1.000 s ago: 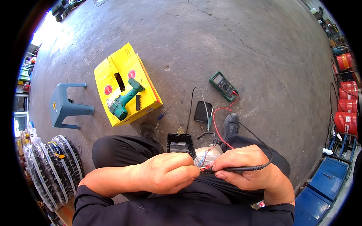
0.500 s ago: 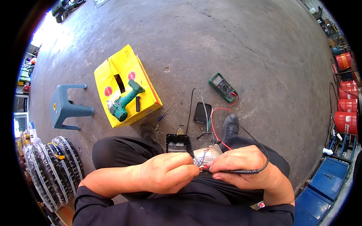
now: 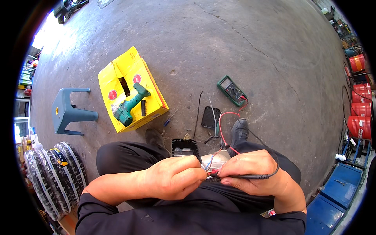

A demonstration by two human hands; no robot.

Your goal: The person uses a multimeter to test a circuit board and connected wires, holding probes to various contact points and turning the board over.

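Note:
Low in the middle, my left hand point(image 3: 174, 178) pinches fine wire ends that are mostly hidden by its fingers. Touching them, my right hand point(image 3: 252, 172) grips the black test probe point(image 3: 250, 177), with a red probe tip point(image 3: 214, 172) at its fingertips. Thin blue and red wires point(image 3: 208, 163) run up from there. Behind my hands, between my legs, are an open black plastic case point(image 3: 184, 145) and a pale object point(image 3: 221, 156). Red and black leads link the probes to a green multimeter point(image 3: 231, 90) lying on the floor.
A yellow box point(image 3: 117, 70) carries a green power tool point(image 3: 127, 107). A grey stool point(image 3: 64, 111) lies sideways. A screwdriver point(image 3: 168, 120) and black cover point(image 3: 209, 116) lie on the floor point(image 3: 286, 47). Wrapped tyres point(image 3: 43, 180) are left; red drums point(image 3: 358, 127) and blue cabinets point(image 3: 338, 184) right.
My hands have shifted only slightly at the wire ends, my left fingers a little higher. The black lead has moved a little; the rest looks the same.

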